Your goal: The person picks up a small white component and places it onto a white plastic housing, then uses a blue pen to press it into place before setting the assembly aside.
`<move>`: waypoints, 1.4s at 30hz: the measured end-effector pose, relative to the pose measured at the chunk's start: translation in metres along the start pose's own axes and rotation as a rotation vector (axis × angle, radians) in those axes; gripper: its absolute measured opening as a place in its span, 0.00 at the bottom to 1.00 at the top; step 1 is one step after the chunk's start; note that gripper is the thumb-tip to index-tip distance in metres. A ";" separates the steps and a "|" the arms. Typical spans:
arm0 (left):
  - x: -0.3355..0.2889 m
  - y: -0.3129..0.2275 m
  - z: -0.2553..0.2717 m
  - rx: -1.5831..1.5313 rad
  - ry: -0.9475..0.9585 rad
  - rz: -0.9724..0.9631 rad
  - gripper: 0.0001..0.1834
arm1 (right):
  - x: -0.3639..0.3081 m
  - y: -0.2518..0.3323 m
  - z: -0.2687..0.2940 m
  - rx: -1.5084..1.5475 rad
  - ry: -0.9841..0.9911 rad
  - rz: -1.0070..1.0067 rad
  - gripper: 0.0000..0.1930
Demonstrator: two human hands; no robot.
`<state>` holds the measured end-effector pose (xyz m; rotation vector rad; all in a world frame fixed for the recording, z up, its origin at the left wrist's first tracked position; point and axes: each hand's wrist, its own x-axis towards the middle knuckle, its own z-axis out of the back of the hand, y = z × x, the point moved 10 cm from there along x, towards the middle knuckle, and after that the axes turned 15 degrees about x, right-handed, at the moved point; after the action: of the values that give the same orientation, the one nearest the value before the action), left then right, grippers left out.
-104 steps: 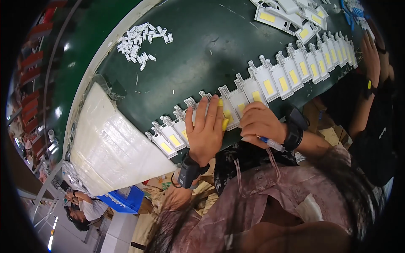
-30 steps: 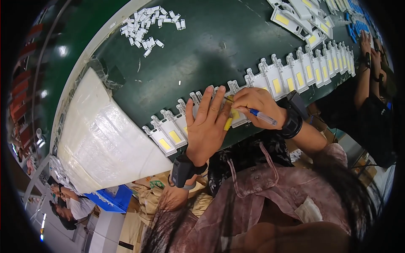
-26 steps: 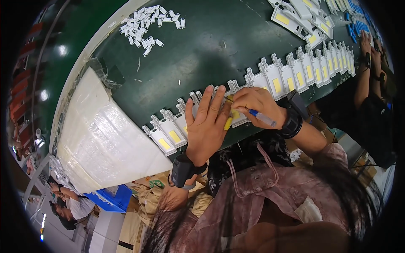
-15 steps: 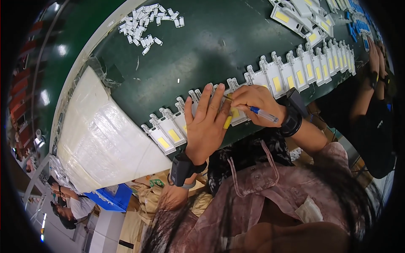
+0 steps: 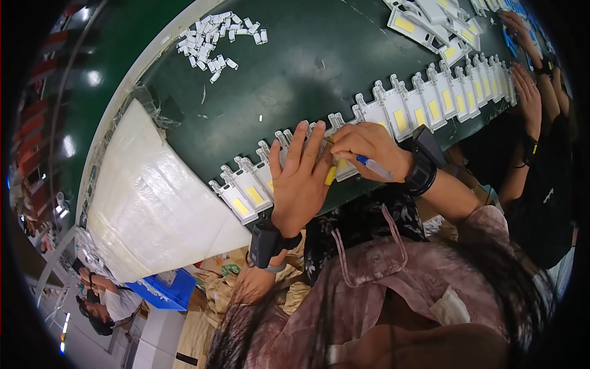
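Observation:
White plastic plates [image 5: 401, 120], each with a yellow rectangle and a hinge-like top, stand in an overlapping row along the bench's near edge. My left hand [image 5: 299, 175] lies flat across several of them, fingers spread, covering part of the row. Beside it, my right hand [image 5: 372, 150] grips a pen [image 5: 376, 169] with a clear barrel and a blue part. The pen's tip is hidden by my fingers, over a plate near my left thumb. A small yellow piece [image 5: 330, 176] shows by that thumb; whether it is loose or part of a plate I cannot tell.
On the green bench [image 5: 270, 74], a pile of small white parts [image 5: 212, 43] lies at the far left. More plates [image 5: 424, 27] are heaped at the far right. White wrapped foam [image 5: 147, 203] covers the left corner. A co-worker's hands [image 5: 527, 92] work at the right end.
My right hand and the pen have shifted slightly left, while my left hand stays on the plates. At the right, the co-worker's hands have moved apart, one reaching farther up the bench.

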<state>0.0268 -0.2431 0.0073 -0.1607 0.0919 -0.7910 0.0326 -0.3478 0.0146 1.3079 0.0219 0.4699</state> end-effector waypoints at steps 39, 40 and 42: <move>0.032 -0.037 -0.040 -0.110 -0.082 -0.032 0.37 | -0.072 -0.026 0.035 -0.661 -0.152 -0.057 0.20; 0.036 -0.018 -0.032 -0.090 -0.126 -0.001 0.34 | -0.075 -0.027 0.033 -0.610 -0.183 -0.060 0.20; 0.042 0.036 -0.014 -0.047 -0.188 0.089 0.29 | -0.071 -0.015 0.027 -0.513 -0.230 -0.002 0.18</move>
<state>0.0789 -0.2498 -0.0132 -0.2732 -0.0595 -0.6820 -0.0195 -0.3996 -0.0094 0.8492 -0.2729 0.2937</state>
